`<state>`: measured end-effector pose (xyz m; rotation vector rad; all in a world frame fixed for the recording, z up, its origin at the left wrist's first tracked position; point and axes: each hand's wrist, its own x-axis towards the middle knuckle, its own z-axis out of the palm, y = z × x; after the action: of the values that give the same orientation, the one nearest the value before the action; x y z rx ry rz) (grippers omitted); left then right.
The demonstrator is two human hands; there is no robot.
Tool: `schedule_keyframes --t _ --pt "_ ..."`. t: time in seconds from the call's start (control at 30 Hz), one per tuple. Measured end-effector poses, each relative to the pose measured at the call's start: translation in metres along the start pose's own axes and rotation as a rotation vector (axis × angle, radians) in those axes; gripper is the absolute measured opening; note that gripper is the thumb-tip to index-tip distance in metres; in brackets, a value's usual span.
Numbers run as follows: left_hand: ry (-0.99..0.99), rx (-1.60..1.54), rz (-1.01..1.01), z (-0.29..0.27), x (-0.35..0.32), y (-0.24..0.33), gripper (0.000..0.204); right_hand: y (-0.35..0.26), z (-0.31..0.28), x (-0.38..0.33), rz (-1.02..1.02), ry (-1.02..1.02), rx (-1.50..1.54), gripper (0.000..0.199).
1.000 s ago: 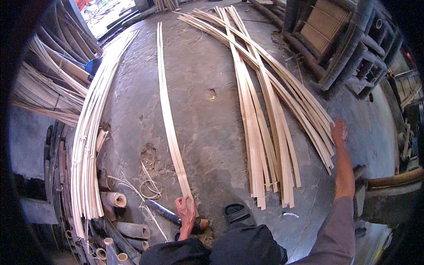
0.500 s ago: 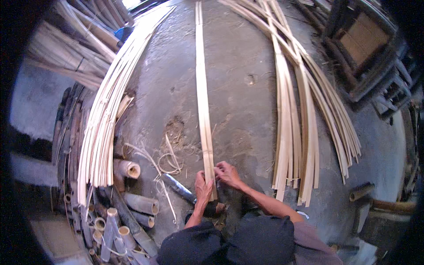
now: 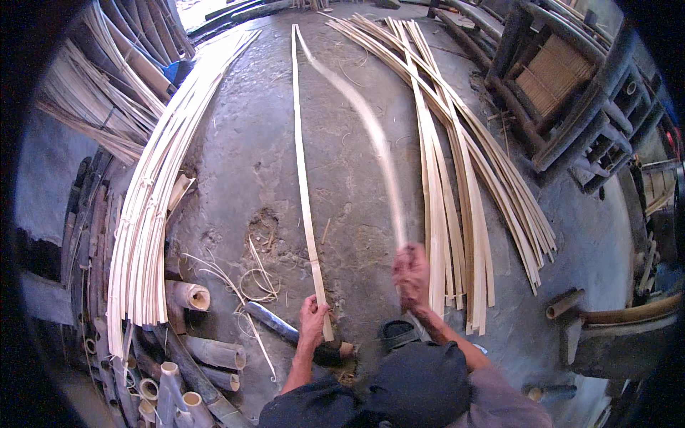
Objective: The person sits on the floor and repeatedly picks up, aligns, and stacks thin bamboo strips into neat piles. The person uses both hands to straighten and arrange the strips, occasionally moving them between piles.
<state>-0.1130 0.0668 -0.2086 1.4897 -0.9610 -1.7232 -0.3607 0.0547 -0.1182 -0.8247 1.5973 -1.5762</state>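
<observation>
A long pale bamboo strip (image 3: 305, 214) runs away from me along the floor, its near end pinched in my left hand (image 3: 312, 319). To the right, my right hand (image 3: 412, 274) is closed round the near end of a second bamboo strip (image 3: 371, 128). That strip bows out to the right and is blurred by motion. At their far ends the two strips come together. Beside my left hand lies a dark, shiny long object (image 3: 271, 321) with a brown end; its kind is unclear.
Pale strips lie in a bundle (image 3: 153, 207) at left and in crossing stacks (image 3: 435, 207) at right. Several cut bamboo tubes (image 3: 214, 351) sit near left, by curled shavings (image 3: 260, 285). A bamboo chair frame (image 3: 564, 93) stands far right. A dark sandal (image 3: 399, 333) shows near me.
My right hand has moved right and pulled one strip away from the other, where they lay together. My left hand still holds its strip, a little lower and to the left.
</observation>
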Motion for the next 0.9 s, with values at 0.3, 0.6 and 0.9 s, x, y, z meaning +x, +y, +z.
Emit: schedule_keyframes --t 0.3,0.6,0.9 --pt "0.015 0.08 0.032 0.001 0.009 -0.033 0.028 -0.048 -0.07 0.024 -0.115 0.191 -0.365 0.05" --pt "0.031 0.082 0.011 0.001 0.007 -0.031 0.027 0.021 -0.095 0.044 0.01 0.165 -0.528 0.051" --pt "-0.041 -0.015 -0.055 0.014 -0.003 -0.02 0.024 0.053 -0.118 0.026 -0.343 0.232 -1.029 0.053"
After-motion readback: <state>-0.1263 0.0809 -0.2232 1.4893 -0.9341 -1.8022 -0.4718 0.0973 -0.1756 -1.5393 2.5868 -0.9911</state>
